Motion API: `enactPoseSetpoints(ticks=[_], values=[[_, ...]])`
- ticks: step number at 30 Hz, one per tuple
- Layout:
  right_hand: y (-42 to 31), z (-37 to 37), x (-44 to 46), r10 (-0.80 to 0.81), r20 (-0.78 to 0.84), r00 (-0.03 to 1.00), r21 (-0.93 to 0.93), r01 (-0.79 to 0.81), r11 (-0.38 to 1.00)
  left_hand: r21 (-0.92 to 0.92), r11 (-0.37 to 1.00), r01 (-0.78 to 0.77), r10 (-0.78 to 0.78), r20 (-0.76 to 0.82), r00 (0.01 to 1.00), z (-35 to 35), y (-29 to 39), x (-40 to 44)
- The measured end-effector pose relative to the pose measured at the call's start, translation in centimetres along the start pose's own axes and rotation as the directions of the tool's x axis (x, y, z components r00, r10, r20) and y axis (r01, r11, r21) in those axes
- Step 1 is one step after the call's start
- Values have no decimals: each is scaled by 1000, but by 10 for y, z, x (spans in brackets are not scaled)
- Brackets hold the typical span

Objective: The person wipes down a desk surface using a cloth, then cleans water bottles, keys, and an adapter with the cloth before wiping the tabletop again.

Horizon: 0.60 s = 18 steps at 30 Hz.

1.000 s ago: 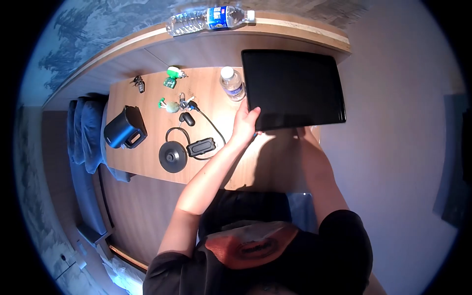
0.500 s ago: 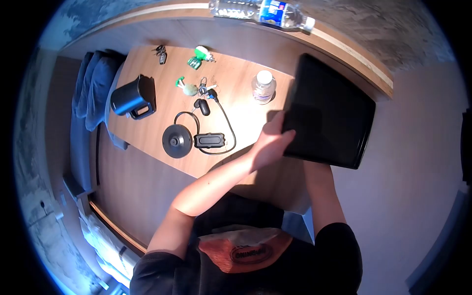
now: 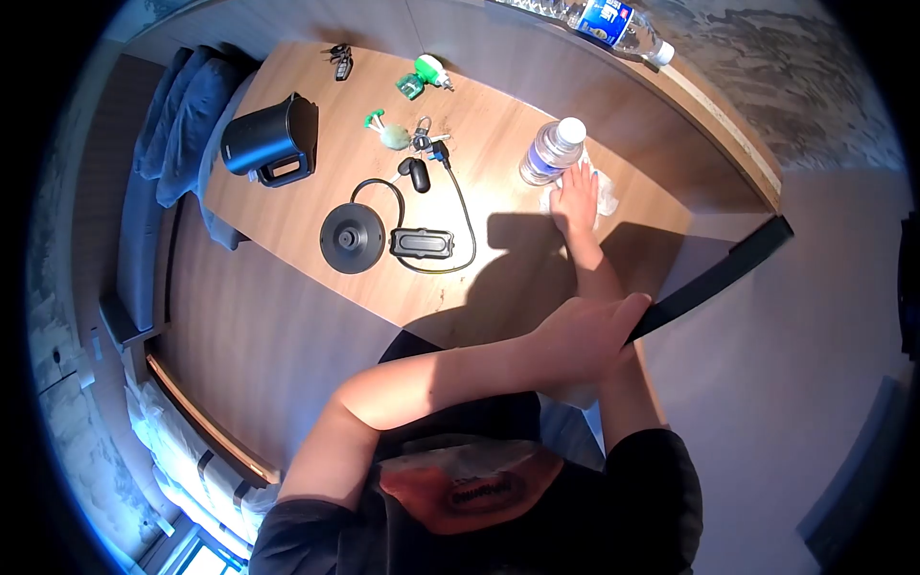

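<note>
My left hand (image 3: 589, 337) is closed around one edge of a black flat rectangular panel (image 3: 714, 281), held up off the right side of the table and seen nearly edge-on. I cannot tell what kind of panel it is. Beneath that arm, my right hand (image 3: 576, 201) reaches across the wooden table (image 3: 359, 292). Its fingers are stretched out, palm down, over a crumpled white tissue (image 3: 606, 196). Just beyond the fingertips stands a clear plastic bottle (image 3: 548, 158) with a white cap.
A black kettle (image 3: 264, 137) stands at the left, near its round base (image 3: 352, 238), a black oblong device (image 3: 422, 242) and a looping cable. Keys (image 3: 341, 65) and green-and-white items (image 3: 422, 77) lie farther back. A labelled bottle (image 3: 613, 26) lies on the ledge.
The panel has tilted from face-up to edge-on and moved right and nearer me. My right hand, hidden before, now lies on a tissue by the bottle. The camera view has shifted.
</note>
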State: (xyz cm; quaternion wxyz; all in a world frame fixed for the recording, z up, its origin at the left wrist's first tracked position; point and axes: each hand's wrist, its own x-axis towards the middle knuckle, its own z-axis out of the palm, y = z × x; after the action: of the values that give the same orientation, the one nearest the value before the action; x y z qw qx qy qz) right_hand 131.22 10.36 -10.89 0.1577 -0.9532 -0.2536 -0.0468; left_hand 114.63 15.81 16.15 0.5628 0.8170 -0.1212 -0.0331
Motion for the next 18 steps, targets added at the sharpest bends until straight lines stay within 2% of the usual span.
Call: enactPoseSetpoints(ticks=[3, 6, 8, 9, 11, 12, 13, 14, 15, 16, 17, 18], values=[[-14, -5, -35, -48, -57, 997, 22, 49, 999, 73, 985, -156, 160, -45, 986, 3, 1, -13], [-33, -23, -83, -123, -35, 992, 144, 126, 981, 201, 929, -311, 334, -93, 938, 11, -9, -23], [-33, -20, -114, -134, 88, 987, 334, 97, 937, 254, 900, -355, 398, -139, 907, 13, -11, -27], [-28, -17, -131, -148, 17, 989, 520, 117, 846, 278, 885, -373, 426, -165, 889, 16, -12, -29], [-11, -8, -162, -133, -127, 983, 812, 180, 555, 339, 845, -414, 465, -84, 881, 18, -16, -32], [-7, -7, -172, -8, -120, 993, 923, 115, 368, 369, 823, -432, 479, -40, 877, 17, -18, -34], [-2, -12, -174, 146, -99, 984, 969, 62, 238, 378, 858, -348, 335, 103, 937, 5, -10, -33], [6, -17, -172, 300, -83, 950, 989, 41, 145, 351, 902, -252, 236, 90, 968, -1, -10, -33], [16, -27, -169, 485, -62, 872, 994, 10, 109, 325, 933, -155, 135, 84, 987, -5, -10, -33], [30, -39, -163, 650, -77, 756, 988, -30, 151, 302, 952, -57, 33, 83, 996, -10, -10, -34], [44, -50, -154, 785, -89, 613, 980, -85, 178, 329, 944, -19, 3, 48, 999, -15, -7, -35], [62, -58, -147, 803, -205, 560, 917, -177, 358, 357, 934, 19, -24, 11, 1000, -21, -4, -36]])
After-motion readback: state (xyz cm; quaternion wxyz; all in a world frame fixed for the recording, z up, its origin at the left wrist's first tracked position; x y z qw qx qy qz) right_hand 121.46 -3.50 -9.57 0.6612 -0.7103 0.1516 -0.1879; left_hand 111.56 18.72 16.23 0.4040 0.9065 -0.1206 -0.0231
